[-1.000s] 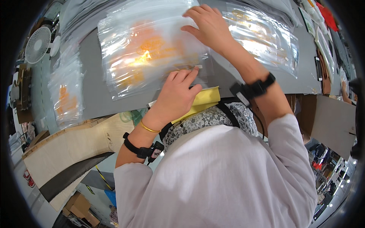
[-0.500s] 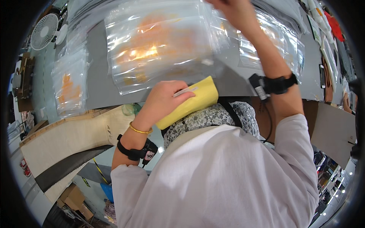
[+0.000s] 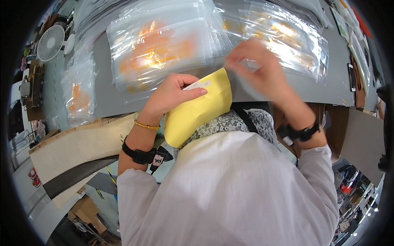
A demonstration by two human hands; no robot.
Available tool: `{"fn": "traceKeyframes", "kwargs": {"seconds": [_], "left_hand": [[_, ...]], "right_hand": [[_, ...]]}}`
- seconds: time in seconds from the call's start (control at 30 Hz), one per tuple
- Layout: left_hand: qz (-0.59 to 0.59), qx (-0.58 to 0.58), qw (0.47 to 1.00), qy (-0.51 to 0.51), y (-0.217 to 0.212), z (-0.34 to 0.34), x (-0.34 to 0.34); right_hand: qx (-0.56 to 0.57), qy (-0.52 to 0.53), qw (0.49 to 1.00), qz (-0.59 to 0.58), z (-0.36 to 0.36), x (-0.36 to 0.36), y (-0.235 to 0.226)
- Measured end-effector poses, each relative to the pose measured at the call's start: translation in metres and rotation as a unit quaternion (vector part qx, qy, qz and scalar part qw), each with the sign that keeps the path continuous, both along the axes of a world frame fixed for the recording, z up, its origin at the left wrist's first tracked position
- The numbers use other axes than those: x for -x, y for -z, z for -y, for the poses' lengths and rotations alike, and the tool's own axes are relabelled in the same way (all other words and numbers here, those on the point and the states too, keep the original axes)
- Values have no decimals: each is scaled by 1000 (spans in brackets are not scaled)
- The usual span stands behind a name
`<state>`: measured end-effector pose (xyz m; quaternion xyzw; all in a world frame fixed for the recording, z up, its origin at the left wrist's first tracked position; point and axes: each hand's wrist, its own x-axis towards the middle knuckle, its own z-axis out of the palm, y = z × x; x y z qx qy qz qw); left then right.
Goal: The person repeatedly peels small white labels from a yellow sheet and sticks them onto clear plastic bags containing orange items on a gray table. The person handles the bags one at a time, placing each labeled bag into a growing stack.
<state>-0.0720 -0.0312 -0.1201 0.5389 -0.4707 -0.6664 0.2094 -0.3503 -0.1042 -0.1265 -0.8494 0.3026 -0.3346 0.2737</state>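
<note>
My left hand (image 3: 170,95) grips a yellow sheet of label backing paper (image 3: 201,108), thumb on top, with a few small white labels (image 3: 199,84) along its upper edge. The sheet is bent and tilted over my lap at the table's near edge. Just off its upper right corner is my right hand (image 3: 262,69), its fingers curved and smeared by motion. Whether anything is between those fingers I cannot make out. Beyond both hands lies a pile of clear plastic bags (image 3: 164,49) with orange print. More clear bags (image 3: 283,39) are spread at the right.
On the grey table (image 3: 104,78), another stack of printed bags (image 3: 80,94) sits at the left edge. A white fan (image 3: 51,43) stands at the far left. A phone (image 3: 351,78) lies by the right edge. Below right is an open cardboard box (image 3: 338,127).
My right hand has come back from above the far bags toward the yellow sheet. My left hand has moved slightly left, and the sheet now shows more of its face.
</note>
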Motion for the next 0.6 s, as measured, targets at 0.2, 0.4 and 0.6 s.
{"fn": "traceKeyframes", "kwargs": {"seconds": [0.2, 0.4, 0.6], "left_hand": [[-3, 72, 997, 10, -6, 3, 9], [-7, 111, 994, 13, 3, -7, 5], [6, 124, 992, 33, 10, -11, -8]], "right_hand": [[-80, 45, 996, 4, -39, -38, 7], [-315, 21, 948, 48, -42, -44, -3], [-320, 38, 946, 32, -48, -53, 6]]}}
